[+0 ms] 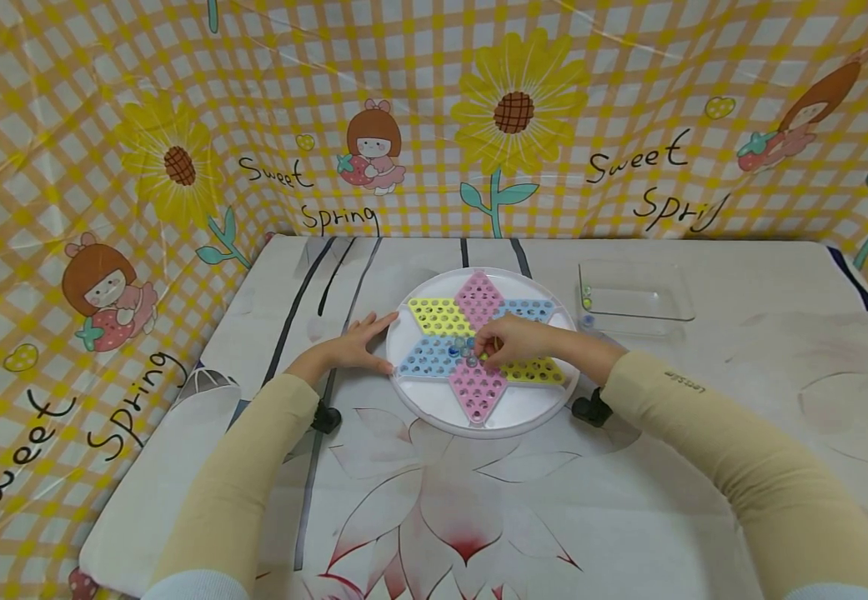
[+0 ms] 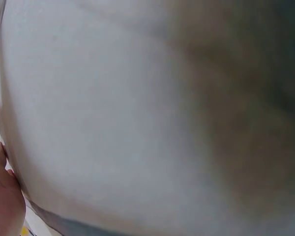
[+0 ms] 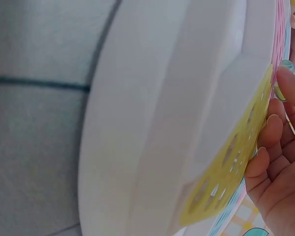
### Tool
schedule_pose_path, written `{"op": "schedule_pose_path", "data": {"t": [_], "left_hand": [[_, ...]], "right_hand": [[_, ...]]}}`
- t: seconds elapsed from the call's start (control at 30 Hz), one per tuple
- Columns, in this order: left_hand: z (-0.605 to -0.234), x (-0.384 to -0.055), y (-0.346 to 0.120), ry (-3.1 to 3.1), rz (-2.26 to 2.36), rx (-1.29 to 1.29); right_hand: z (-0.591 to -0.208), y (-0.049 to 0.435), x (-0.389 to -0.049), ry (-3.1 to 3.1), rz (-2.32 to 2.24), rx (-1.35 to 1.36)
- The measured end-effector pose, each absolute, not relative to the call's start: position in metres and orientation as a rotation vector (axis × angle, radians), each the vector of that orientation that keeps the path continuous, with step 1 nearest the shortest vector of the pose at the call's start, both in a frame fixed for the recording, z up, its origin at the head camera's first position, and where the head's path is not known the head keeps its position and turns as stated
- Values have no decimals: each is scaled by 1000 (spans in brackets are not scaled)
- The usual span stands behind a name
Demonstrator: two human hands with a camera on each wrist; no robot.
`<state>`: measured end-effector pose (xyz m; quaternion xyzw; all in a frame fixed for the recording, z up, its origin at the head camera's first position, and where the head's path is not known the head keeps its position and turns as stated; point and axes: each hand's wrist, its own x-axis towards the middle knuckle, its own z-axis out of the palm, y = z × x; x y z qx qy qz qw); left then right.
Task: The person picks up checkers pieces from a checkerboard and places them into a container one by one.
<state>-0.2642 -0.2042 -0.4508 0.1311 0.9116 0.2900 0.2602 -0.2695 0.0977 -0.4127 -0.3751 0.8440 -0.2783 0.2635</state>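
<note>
A round white Chinese checkers board (image 1: 418, 404) with a pink, yellow and blue six-pointed star lies on the table. Several glass marbles (image 1: 454, 352) sit at the star's centre. My right hand (image 1: 519, 340) reaches over the board from the right, and its thumb and fingertips pinch a yellow-green marble (image 3: 280, 92) close over the centre. In the right wrist view its other fingers curl beside the yellow star point (image 3: 236, 157). My left hand (image 1: 347, 346), fingers spread, touches the board's left rim with thumb and forefinger. Only part of that hand (image 2: 5, 201) shows in the left wrist view.
Behind the board on the right stands a clear rectangular tray (image 1: 674, 317) with a few marbles (image 1: 587, 298) at its left end. A white mesh-like object (image 1: 204, 387) is at the table's left edge. A checkered cloth (image 1: 434, 50) hangs behind the table.
</note>
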Motion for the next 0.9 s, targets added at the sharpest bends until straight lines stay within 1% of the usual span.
{"op": "schedule_pose_path", "data": {"t": [0.9], "left_hand": [[-451, -265, -205, 2475, 782, 361]], "right_hand": [[-393, 114, -279, 2348, -751, -1030]]}}
